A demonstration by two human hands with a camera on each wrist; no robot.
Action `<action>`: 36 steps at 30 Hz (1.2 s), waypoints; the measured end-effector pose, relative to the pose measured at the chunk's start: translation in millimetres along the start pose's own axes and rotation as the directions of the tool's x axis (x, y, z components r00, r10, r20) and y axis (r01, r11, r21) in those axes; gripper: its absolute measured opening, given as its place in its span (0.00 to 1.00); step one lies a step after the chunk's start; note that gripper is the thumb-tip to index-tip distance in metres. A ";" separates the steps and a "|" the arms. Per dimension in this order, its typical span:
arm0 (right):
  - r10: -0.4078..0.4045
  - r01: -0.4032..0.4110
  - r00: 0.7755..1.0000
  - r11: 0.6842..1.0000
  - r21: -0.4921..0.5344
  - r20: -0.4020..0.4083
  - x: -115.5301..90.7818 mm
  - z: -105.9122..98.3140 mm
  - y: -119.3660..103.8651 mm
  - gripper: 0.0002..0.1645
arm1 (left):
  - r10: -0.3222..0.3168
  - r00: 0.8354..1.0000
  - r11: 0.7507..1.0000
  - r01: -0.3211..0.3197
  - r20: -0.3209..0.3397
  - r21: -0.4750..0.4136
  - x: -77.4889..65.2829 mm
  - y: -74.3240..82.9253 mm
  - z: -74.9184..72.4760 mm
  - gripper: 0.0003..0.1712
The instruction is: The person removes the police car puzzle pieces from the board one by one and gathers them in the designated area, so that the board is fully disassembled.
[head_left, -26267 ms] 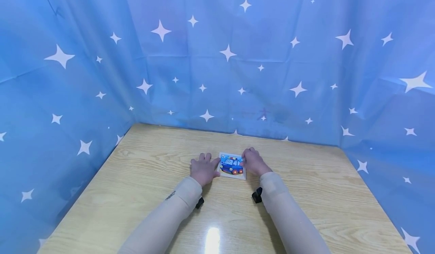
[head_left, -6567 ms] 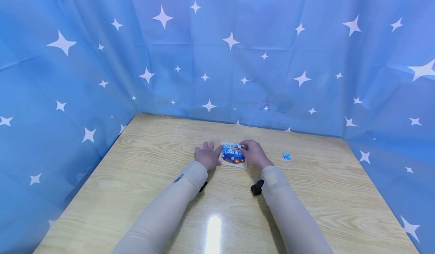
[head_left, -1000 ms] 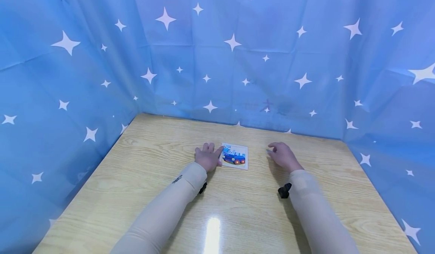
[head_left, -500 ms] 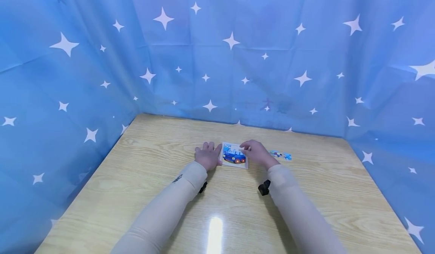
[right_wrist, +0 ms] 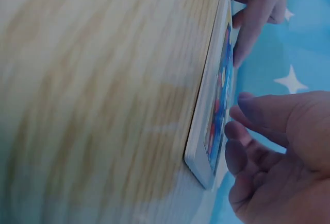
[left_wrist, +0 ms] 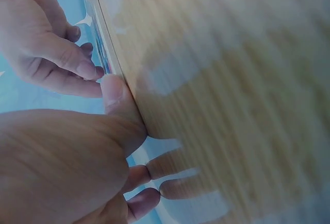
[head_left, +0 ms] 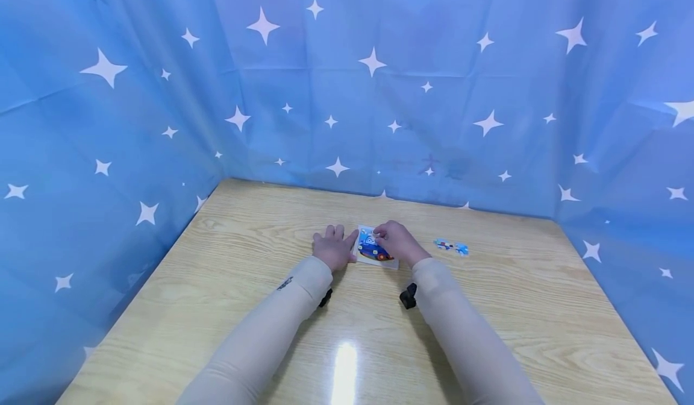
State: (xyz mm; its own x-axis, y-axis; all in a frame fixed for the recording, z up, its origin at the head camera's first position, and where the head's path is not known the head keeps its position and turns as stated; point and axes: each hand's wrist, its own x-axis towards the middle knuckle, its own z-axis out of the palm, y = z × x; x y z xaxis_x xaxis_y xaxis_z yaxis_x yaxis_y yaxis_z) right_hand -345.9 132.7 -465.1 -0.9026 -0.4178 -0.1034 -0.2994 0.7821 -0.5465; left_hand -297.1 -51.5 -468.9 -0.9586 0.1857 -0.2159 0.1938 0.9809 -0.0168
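Observation:
A small jigsaw puzzle (head_left: 368, 251) with a blue cartoon car lies in a pale frame (right_wrist: 196, 144) on the table. My left hand (head_left: 332, 248) rests at the frame's left side with fingers spread, thumb and forefinger against its edge. My right hand (head_left: 400, 242) is over the puzzle's upper right, hiding part of the picture. Its fingers (right_wrist: 236, 154) are loosely bent close above the pieces, and nothing shows between thumb and fingers in the right wrist view. Loose jigsaw pieces (head_left: 461, 249) lie to the right of the frame.
Both hands work on a wood-grain table (head_left: 260, 345). A blue curtain (head_left: 303, 91) with white stars hangs behind it and along both sides. Small black devices (head_left: 408, 296) sit under the wrists.
The puzzle looked whole at first; pieces now lie loose at the right. My right hand has come back from there to the puzzle and slid further left over it. The left hand stays.

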 end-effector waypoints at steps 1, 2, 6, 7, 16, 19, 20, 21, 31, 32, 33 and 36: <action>-0.004 0.004 1.000 1.000 -0.013 0.000 0.7 0.7 -0.4 0.18 | 0.001 1.000 1.000 -0.001 0.001 0.003 -0.1 0.0 -0.1 0.42; -0.006 0.006 1.000 1.000 -0.023 -0.001 1.4 1.2 -0.8 0.18 | 0.003 1.000 1.000 -0.003 0.001 0.005 -0.1 -0.1 0.0 0.42; 0.009 -0.009 1.000 0.999 -0.035 0.000 3.8 3.5 -1.9 0.17 | 0.007 1.000 1.000 -0.008 0.006 0.017 0.0 -0.8 -0.2 0.41; 0.016 -0.016 1.000 0.999 -0.033 -0.002 4.0 3.6 -2.4 0.17 | 0.008 1.000 1.000 -0.008 0.007 0.017 0.0 -0.9 -0.4 0.40; 0.003 -0.004 1.000 0.998 -0.061 -0.021 7.5 7.3 -3.9 0.15 | 0.006 1.000 1.000 -0.006 0.003 0.010 -1.5 -0.7 -1.3 0.39; -0.015 0.013 1.000 0.998 -0.060 -0.022 9.2 8.5 -4.0 0.14 | 0.010 1.000 1.000 -0.010 0.004 0.022 -1.8 -0.7 -1.4 0.39; -0.017 0.015 1.000 0.998 -0.057 -0.023 9.8 8.8 -4.1 0.13 | 0.012 1.000 1.000 -0.013 0.004 0.025 -1.8 -0.7 -1.5 0.39; -0.027 0.026 0.999 0.998 -0.061 -0.024 10.2 9.1 -4.0 0.13 | 0.014 1.000 0.999 -0.014 0.006 0.028 -1.5 -0.9 -1.3 0.39; -0.059 0.052 0.994 0.995 -0.082 -0.092 12.1 10.1 -5.8 0.08 | 0.010 1.000 0.999 -0.010 0.012 0.045 0.5 -2.7 1.1 0.40; -0.053 0.046 0.994 0.996 -0.072 -0.093 12.2 10.1 -6.2 0.08 | 0.008 1.000 0.999 -0.009 0.013 0.044 0.4 -2.8 1.0 0.40; -0.049 0.043 0.994 0.997 -0.064 -0.093 12.4 10.1 -6.5 0.07 | 0.007 1.000 0.999 -0.008 0.014 0.043 0.1 -2.8 0.9 0.40; -0.027 0.024 0.995 0.999 -0.038 -0.100 14.0 10.3 -6.6 0.07 | 0.003 1.000 0.999 -0.004 0.015 0.040 -1.1 -2.5 -0.2 0.39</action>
State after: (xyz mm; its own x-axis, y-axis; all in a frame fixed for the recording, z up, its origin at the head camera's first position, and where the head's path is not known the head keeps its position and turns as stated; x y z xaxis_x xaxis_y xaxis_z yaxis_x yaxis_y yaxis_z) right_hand -353.3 117.0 -471.5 -0.9204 -0.3909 -0.0052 -0.3321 0.7889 -0.5170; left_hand -296.5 -54.2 -468.4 -0.9548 0.1879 -0.2304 0.2056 0.9771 -0.0553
